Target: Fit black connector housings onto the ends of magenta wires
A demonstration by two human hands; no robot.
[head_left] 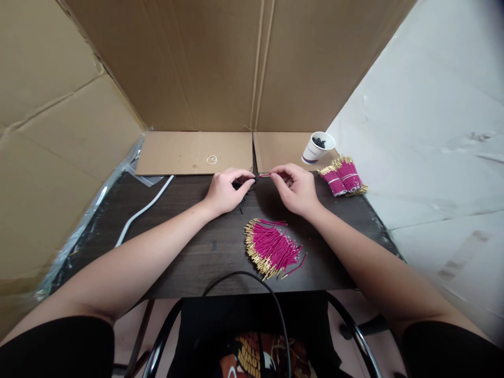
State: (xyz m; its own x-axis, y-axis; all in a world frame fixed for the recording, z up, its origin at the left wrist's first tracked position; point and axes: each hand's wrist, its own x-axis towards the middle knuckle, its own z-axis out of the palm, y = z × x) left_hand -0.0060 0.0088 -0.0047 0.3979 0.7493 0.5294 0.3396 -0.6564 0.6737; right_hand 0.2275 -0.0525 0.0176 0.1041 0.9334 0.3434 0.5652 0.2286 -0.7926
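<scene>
Near the back of the dark table, my right hand [296, 189] pinches a thin magenta wire [264, 175] that points left. My left hand [229, 190] is closed at the wire's left end, thumb and forefinger together on something small and dark that I cannot make out. Small black pieces [242, 200] lie under and beside my left fingers. In front of my hands a fanned pile of magenta wires [274, 245] with gold ends rests on the table.
A paper cup [318, 148] with black pieces stands at the back right, beside tied magenta wire bundles [343, 176]. A white loop [211, 159] lies on the cardboard [173, 152]. A pale cable [142, 211] runs at left; a black cable [271, 294] arches over the front edge.
</scene>
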